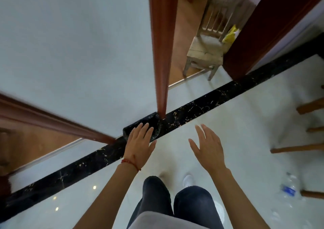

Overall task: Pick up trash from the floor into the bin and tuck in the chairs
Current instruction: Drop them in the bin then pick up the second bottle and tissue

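Hovering over the black-lined bin (140,129) at the door-frame foot, left hand (139,145) and right hand (208,148) are both spread wide, holding nothing. Risk: the clear plastic bottle (288,187), crumpled, blue label, lies on the floor (245,123) low right beside wooden chair legs (298,149), easily overlooked or kicked underneath. Bin mouth is partly hidden by the left hand.

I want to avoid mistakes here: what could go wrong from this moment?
1. Both hands, left and right, are open and hold nothing, while the bottle lies on the floor off to the right, easy to miss.
2. Chair legs stick out on the right; the feet might catch them.
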A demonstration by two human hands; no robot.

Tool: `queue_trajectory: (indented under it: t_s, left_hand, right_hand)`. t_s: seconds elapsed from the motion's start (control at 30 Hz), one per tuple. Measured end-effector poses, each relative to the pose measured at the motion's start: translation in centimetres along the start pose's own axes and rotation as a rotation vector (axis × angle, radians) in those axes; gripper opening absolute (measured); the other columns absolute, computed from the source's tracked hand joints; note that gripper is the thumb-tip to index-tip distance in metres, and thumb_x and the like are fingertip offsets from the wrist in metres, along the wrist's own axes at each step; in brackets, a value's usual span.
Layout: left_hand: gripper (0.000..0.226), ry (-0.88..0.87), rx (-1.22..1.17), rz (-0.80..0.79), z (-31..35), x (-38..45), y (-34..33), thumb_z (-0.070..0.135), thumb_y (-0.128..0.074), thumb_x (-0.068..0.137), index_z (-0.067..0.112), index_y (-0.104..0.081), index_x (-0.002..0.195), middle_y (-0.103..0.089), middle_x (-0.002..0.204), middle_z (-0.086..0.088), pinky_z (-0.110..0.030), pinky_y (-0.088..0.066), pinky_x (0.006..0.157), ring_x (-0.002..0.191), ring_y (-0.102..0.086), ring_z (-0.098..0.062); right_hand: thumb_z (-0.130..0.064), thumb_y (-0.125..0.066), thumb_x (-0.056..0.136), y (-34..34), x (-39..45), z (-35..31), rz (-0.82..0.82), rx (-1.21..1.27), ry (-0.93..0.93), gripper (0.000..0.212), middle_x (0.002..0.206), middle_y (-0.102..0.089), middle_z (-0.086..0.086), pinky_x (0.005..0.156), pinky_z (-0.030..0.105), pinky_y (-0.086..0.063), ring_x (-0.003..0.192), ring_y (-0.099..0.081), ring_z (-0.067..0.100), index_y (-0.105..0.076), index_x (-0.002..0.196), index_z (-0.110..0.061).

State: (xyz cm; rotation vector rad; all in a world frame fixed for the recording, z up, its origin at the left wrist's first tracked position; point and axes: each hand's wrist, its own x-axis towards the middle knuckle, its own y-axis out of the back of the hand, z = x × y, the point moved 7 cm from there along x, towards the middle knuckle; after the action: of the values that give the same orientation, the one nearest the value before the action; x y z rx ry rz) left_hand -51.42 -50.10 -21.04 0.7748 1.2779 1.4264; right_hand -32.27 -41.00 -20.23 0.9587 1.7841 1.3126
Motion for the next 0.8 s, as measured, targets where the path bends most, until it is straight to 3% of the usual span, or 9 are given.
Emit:
queue_trajectory:
  t_s: [0.27,0.53,0.63,0.7,0.8]
  left_hand:
    - [0.068,-0.234,0.002,-0.086,8.5,2.6,-0.1,0.045,-0.011,0.096,0.003,-0.062,0.112,-0.065,0.114,-0.017,-0.052,-0.048,0.088,0.109,-0.059,-0.035]
    - [0.071,-0.488,0.07,-0.119,21.6,2.2,-1.3,0.047,-0.008,0.096,0.004,-0.062,0.111,-0.065,0.114,-0.016,-0.05,-0.048,0.088,0.108,-0.06,-0.034]
    - [0.066,-0.584,0.093,-0.12,26.6,1.0,-2.3,0.046,-0.014,0.095,0.005,-0.062,0.111,-0.065,0.116,-0.015,-0.048,-0.046,0.09,0.11,-0.059,-0.033]
    - [0.065,-0.651,0.11,-0.138,29.8,0.1,-3.1,0.046,-0.014,0.095,0.007,-0.062,0.112,-0.064,0.117,-0.014,-0.046,-0.045,0.092,0.111,-0.059,-0.032]
    - [0.053,-0.759,0.124,-0.145,34.2,-1.1,-4.2,0.043,-0.031,0.088,0.008,-0.061,0.114,-0.064,0.118,-0.013,-0.045,-0.042,0.094,0.113,-0.057,-0.032]
  right_hand:
    - [-0.038,-0.058,0.084,3.2,-5.3,7.6,0.088,0.056,-0.266,0.05,0.123,-0.06,0.019,0.088,0.044,-0.048,0.109,-0.06,0.034,-0.054,0.124,-0.009]
    - [-0.056,-0.013,0.092,5.5,-14.9,17.7,0.087,0.134,-0.557,0.07,0.12,-0.062,0.016,0.085,0.04,-0.051,0.105,-0.062,0.031,-0.055,0.122,-0.009]
    - [-0.058,-0.007,0.091,5.7,-19.1,20.9,0.094,0.169,-0.665,0.076,0.121,-0.062,0.016,0.085,0.039,-0.051,0.106,-0.062,0.03,-0.056,0.122,-0.009]
    - [-0.056,-0.012,0.092,5.8,-21.8,22.8,0.124,0.184,-0.738,0.07,0.12,-0.062,0.016,0.084,0.038,-0.052,0.105,-0.063,0.03,-0.056,0.121,-0.009]
    - [-0.044,-0.039,0.093,6.2,-25.8,24.9,0.184,0.221,-0.84,0.052,0.137,-0.048,0.015,0.101,0.038,-0.039,0.124,-0.048,0.03,-0.045,0.132,-0.011]
